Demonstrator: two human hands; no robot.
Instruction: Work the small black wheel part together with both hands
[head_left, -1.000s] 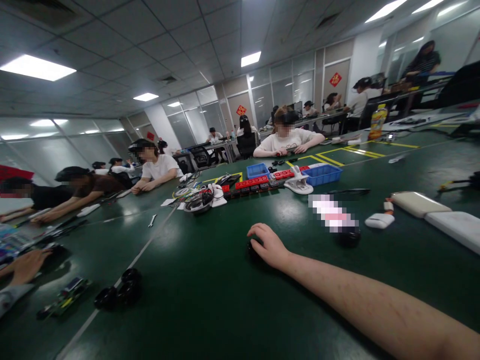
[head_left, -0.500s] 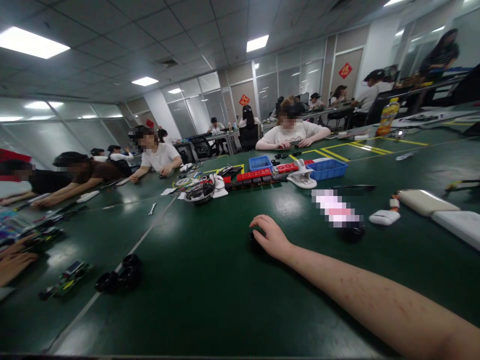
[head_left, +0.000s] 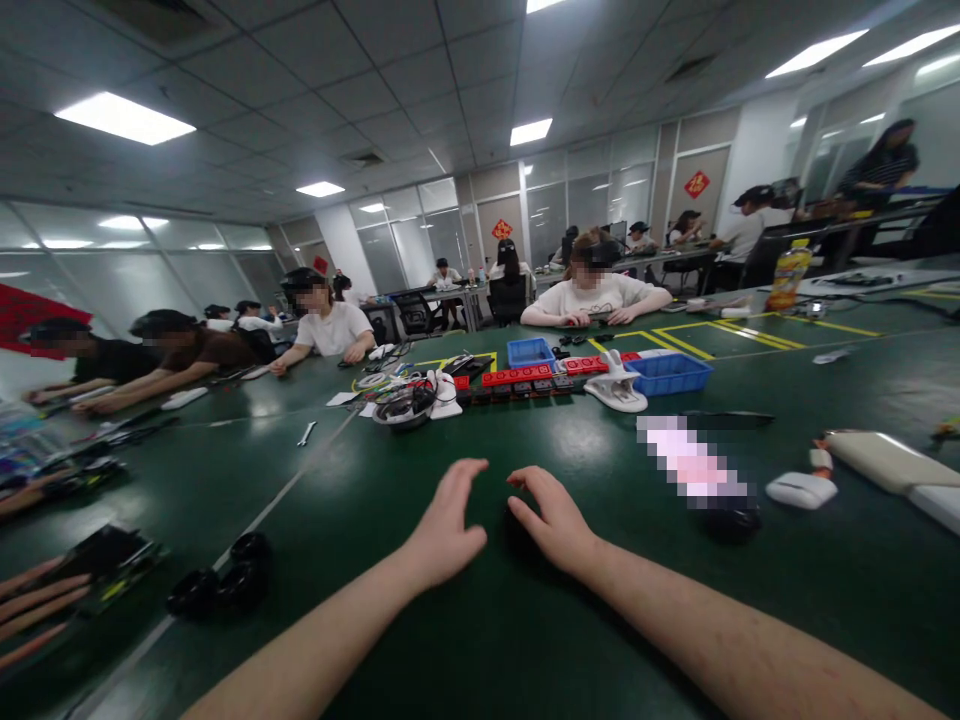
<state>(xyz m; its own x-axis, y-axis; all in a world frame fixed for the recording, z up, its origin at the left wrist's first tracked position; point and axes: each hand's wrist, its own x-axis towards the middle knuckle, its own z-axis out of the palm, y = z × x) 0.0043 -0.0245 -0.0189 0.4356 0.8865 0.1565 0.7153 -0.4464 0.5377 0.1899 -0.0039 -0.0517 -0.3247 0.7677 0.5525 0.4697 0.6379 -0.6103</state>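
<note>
Here, going from the left, I see a neighbour's fingers [head_left: 34,600] at the near left edge, resting against a dark flat gadget with green and yellow trim [head_left: 105,560]. Just right of that lies a cluster of small black rubber wheels [head_left: 221,580] on the dark green table [head_left: 360,640].

My left hand [head_left: 446,525] comes in from the near left, palm turned toward the right, fingers spread apart and clasping nothing. Close beside it sits my right hand [head_left: 555,515], arched low over the table with a small dark round object [head_left: 519,517] under its fingertips; most of that object is hidden, so I cannot tell whether the hand is clamped on it or only touching it. The object sits on the table between my two hands, near the centre.

Further away, in the middle of the table, are a tangle of cables and a white holder [head_left: 409,400], a row of red and black blocks [head_left: 517,380] and two blue plastic bins [head_left: 667,372]. At the right lie a white oval gadget [head_left: 802,490] and a pale flat pouch [head_left: 885,460]. Other people sit along the far side.
</note>
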